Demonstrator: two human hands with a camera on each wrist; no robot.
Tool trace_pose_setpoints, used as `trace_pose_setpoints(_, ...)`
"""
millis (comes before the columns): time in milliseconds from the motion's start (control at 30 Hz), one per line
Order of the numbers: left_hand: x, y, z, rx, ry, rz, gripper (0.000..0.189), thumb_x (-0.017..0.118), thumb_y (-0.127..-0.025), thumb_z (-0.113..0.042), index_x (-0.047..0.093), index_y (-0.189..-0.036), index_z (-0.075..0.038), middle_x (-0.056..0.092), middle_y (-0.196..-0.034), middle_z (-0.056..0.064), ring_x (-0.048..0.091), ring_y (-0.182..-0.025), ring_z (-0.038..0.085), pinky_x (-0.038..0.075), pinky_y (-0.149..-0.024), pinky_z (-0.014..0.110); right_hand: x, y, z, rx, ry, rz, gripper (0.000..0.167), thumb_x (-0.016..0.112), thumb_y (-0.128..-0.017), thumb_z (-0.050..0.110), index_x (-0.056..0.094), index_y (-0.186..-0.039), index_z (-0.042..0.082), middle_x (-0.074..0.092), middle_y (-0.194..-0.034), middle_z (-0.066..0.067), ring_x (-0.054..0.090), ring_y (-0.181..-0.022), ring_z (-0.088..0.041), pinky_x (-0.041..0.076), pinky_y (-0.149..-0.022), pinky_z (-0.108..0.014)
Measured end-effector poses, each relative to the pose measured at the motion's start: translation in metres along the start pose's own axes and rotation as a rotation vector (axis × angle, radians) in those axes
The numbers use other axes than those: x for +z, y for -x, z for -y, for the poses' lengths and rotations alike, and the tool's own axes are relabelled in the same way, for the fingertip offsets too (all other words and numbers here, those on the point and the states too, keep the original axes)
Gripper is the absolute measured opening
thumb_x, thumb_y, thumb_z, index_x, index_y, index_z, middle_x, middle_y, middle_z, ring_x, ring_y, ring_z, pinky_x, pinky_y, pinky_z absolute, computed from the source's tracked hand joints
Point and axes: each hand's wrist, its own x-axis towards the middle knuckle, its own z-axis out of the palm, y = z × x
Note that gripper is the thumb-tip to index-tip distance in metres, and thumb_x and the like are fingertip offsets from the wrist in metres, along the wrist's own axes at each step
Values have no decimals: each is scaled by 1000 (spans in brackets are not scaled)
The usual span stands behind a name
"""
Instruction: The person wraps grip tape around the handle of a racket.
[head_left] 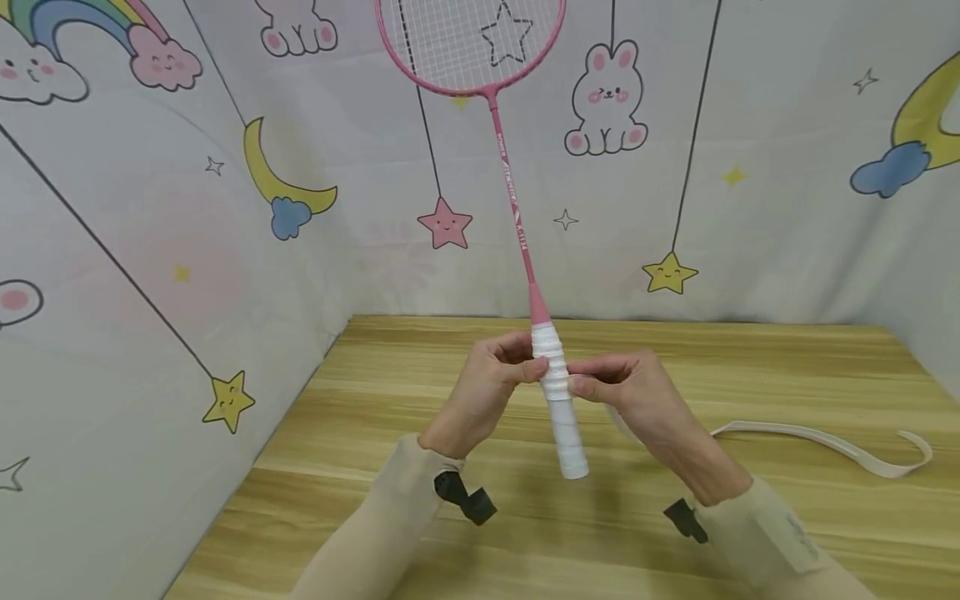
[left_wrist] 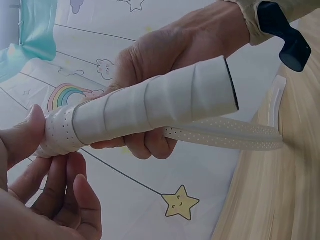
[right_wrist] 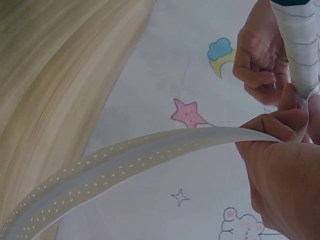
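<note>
A pink badminton racket [head_left: 512,200] is held up above the table, tilted, with its head at the top and its handle [head_left: 568,442] pointing down. White perforated grip tape [left_wrist: 60,127] is wound round the handle's upper part; lower down, an older-looking smooth white wrap shows. My left hand [head_left: 483,379] pinches the wound part between thumb and fingers. On the other side, my right hand [head_left: 652,404] pinches the tape close to the handle. From its fingers a loose length of tape [right_wrist: 125,162] hangs away and trails onto the table.
The wood-grain table [head_left: 375,358] lies beneath both hands, with the tape's curled end on its right side. A white printed curtain [head_left: 360,167] stands behind and at the sides. A dark wrist-camera mount [head_left: 465,498] sits on the left sleeve, another [head_left: 686,521] on the right.
</note>
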Motion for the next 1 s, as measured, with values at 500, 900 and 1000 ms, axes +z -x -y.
trace_pose_setpoints(500,-6,-2,1,-6,-7,208,91,79,-85,-47,55,-150,12,78,-108,-12,68,-112,9,46,-111,33,-4,0,-4,0,-129,171,23,74,-105,16,82,-126,16,82,-112,17,70,-113,-3,56,-99,-22)
trace_pose_setpoints(900,12,5,-5,73,-234,-81,37,80,-100,-15,71,-133,-1,74,-115,8,66,-99,12,58,-88,31,6,1,-2,-32,2,-3,37,78,-102,13,73,-132,-8,85,-114,4,74,-110,-3,58,-101,-26)
trace_pose_setpoints(1000,14,6,-7,92,-258,-132,32,83,-97,-16,75,-125,-1,75,-110,8,66,-95,13,59,-85,30,8,1,-2,-33,25,-23,35,78,-102,12,75,-131,-6,84,-119,-4,74,-111,-3,58,-101,-26)
